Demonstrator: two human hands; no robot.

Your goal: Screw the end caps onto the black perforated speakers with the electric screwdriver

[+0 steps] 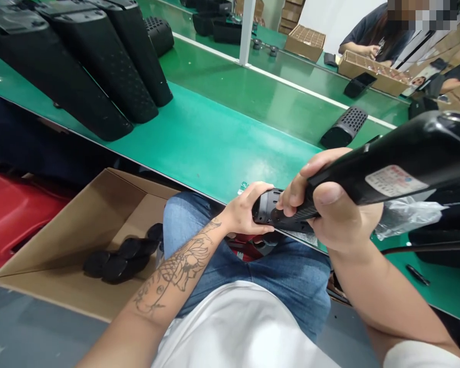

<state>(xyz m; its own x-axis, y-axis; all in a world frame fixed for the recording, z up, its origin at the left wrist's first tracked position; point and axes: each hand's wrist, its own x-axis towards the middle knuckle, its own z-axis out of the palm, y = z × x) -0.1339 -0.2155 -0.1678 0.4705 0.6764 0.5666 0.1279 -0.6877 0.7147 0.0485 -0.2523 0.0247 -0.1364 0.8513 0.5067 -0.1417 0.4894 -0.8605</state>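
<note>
My right hand [337, 209] is wrapped round a black electric screwdriver [402, 158] with a white and red label on its side. The tool slants down to the left, and my fingers hide its tip. Below it, my left hand [247, 209] grips a black slotted plastic housing [268, 207] at its left end, over my lap by the table edge. The screwdriver's front end is at the housing; whether it touches a screw is hidden. A crumpled clear plastic bag [408, 217] lies behind my right wrist.
Large black casings [99, 66] lean at the left of the green table [199, 138]. A perforated black housing [345, 128] lies farther back. An open cardboard box [69, 230] with several black parts stands on my left. Across the table a person [379, 36] sits by a partitioned carton [371, 71].
</note>
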